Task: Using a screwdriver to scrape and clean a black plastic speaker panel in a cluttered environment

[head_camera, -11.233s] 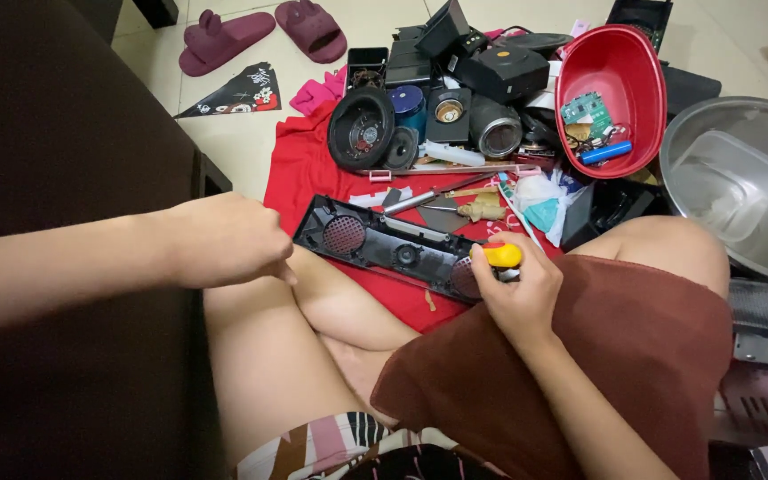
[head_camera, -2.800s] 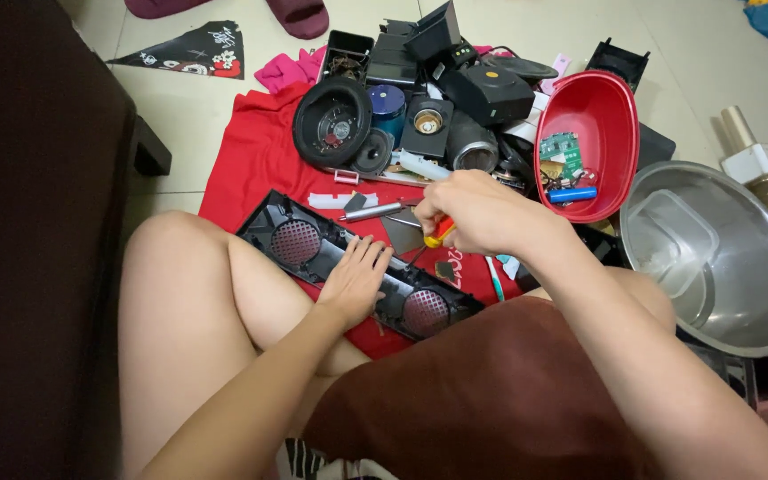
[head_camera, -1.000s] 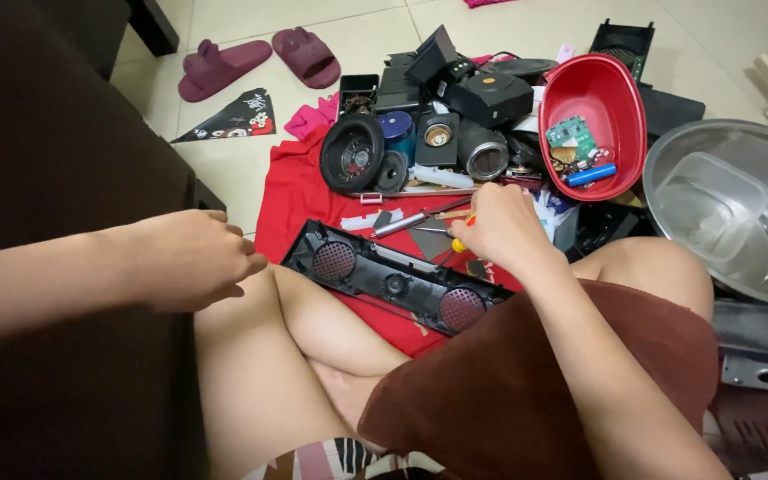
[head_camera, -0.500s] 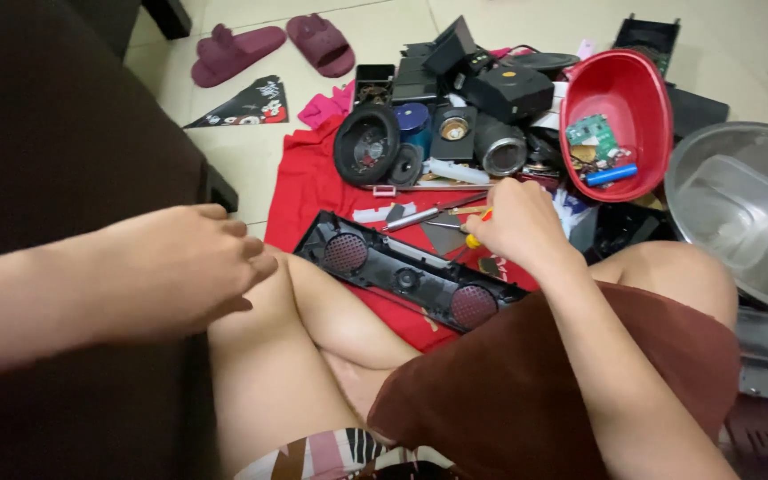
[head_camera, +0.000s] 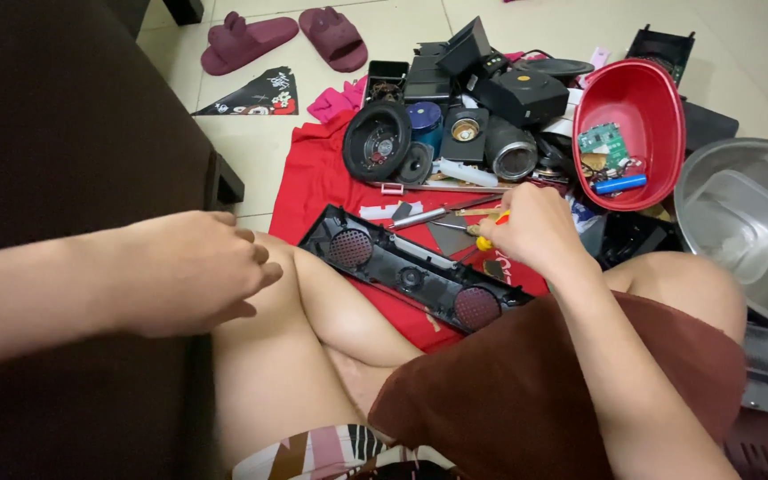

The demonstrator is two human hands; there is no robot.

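Your right hand [head_camera: 535, 229] is in the middle of the frame, closed around a screwdriver with a yellow handle [head_camera: 485, 242]. It sits just above the long black speaker panel [head_camera: 411, 277], which lies on the red cloth [head_camera: 313, 182] by your knee. Your left hand [head_camera: 193, 271] hangs at the left, fingers curled, holding nothing. A red bowl [head_camera: 646, 98] is at the upper right.

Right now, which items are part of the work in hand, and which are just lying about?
In hand or reached for:
- right hand on yellow-handled screwdriver
- black speaker panel with two round grilles, on red cloth
- left hand, holding nothing visible

Lying about:
- red bowl with circuit board
- loose speaker cone
- steel basin
- maroon slippers
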